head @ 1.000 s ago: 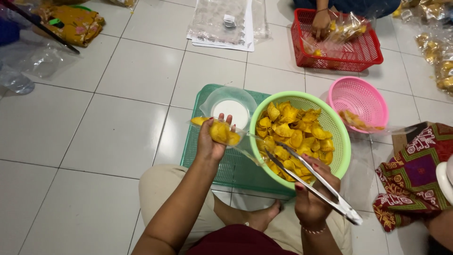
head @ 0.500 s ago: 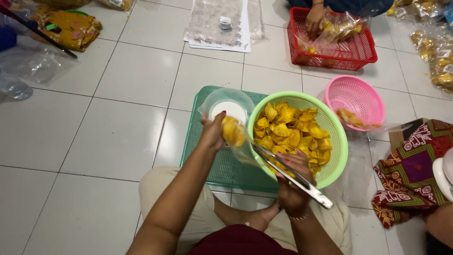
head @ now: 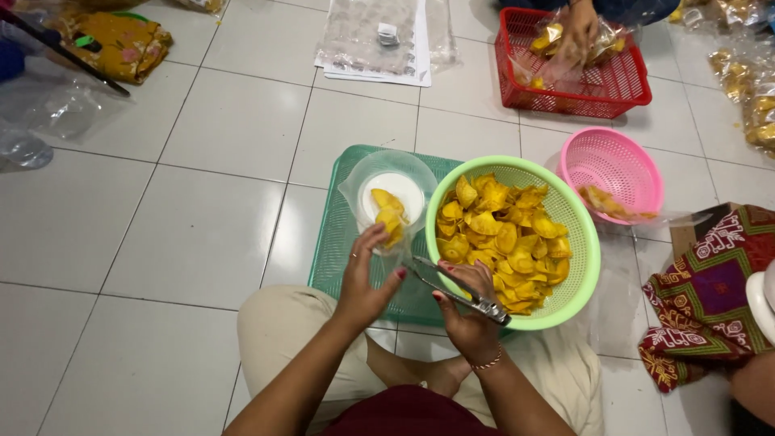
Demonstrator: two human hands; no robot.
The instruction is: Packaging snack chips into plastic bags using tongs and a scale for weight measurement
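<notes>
Beside the green colander (head: 583, 266) of yellow chips, I see my left hand (head: 365, 278) pinching a clear chip bag (head: 389, 216) in the clear container (head: 355, 182), my right hand (head: 467, 311) clasping metal tongs (head: 456, 289).

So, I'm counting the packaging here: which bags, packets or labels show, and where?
Clear plastic bag of yellow chips, in left hand, over the clear tub.
Clear filled chip bags, in the red basket, top.
Flat stack of clear empty bags, with a small white label, top centre floor.
</notes>
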